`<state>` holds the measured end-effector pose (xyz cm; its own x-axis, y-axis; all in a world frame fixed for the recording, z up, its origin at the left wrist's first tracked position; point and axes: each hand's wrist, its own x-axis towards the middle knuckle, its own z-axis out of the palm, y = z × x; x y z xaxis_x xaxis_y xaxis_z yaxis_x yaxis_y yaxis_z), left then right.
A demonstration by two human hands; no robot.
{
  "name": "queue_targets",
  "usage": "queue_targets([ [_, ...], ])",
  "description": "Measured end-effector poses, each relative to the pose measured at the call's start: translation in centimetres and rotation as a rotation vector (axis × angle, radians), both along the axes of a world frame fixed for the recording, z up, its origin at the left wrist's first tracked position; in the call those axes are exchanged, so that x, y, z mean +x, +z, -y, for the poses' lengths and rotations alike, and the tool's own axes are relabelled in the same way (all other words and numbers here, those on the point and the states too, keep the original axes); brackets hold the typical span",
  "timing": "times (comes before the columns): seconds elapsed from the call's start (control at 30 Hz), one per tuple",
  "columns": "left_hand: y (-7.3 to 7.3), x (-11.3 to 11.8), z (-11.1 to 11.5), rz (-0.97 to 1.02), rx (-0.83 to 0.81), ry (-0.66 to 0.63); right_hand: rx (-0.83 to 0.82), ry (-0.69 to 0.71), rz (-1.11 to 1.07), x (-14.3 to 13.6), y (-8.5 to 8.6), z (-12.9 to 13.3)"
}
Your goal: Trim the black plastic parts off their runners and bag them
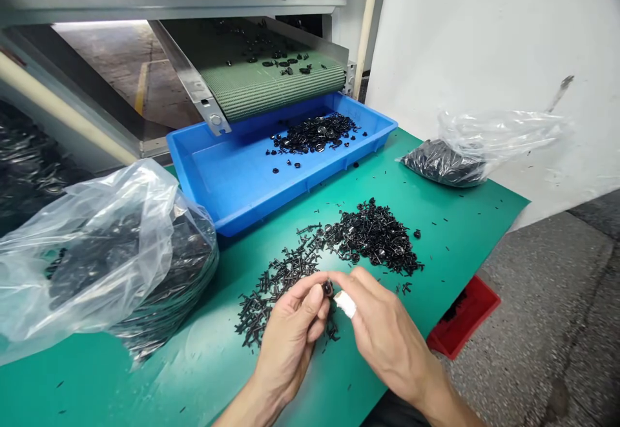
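My left hand [293, 333] pinches a small round black plastic part [328, 288] between thumb and fingertips. My right hand [387, 327] is closed in at the other side of that part, its index fingertip touching the top. A white wrap covers one digit of the right hand. Right behind both hands, a pile of small black branched pieces [276, 291] lies on the green table [203, 375]. It runs into a denser heap of black parts [380, 236], some of them round, farther right.
A blue tray [227, 181] with black parts stands under the end of a green conveyor belt [271, 91]. Clear plastic bags of black parts sit at left [159, 265] and right [445, 162]. Below the table's right edge is a red bin [467, 323].
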<state>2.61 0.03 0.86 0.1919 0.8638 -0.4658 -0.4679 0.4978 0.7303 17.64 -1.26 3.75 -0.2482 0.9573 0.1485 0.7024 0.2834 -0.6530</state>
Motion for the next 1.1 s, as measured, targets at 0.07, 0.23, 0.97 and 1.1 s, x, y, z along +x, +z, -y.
queue_targets([
  [0.07,-0.1,0.1,0.1,-0.042,0.011,0.025,0.108,-0.04,0.078,0.0,-0.3,0.5],
  [0.23,-0.5,0.1,0.4,-0.174,0.091,0.005,0.279,-0.067,0.281,-0.6,-1.0,1.4],
  [0.97,-0.1,-0.8,-0.3,-0.682,0.391,-0.147,-0.255,-0.05,0.13,1.4,-1.2,-0.6],
  [1.1,-0.3,-0.4,-0.4,-0.516,0.156,-0.092,-0.149,-0.237,0.226,2.5,-2.0,-1.8],
])
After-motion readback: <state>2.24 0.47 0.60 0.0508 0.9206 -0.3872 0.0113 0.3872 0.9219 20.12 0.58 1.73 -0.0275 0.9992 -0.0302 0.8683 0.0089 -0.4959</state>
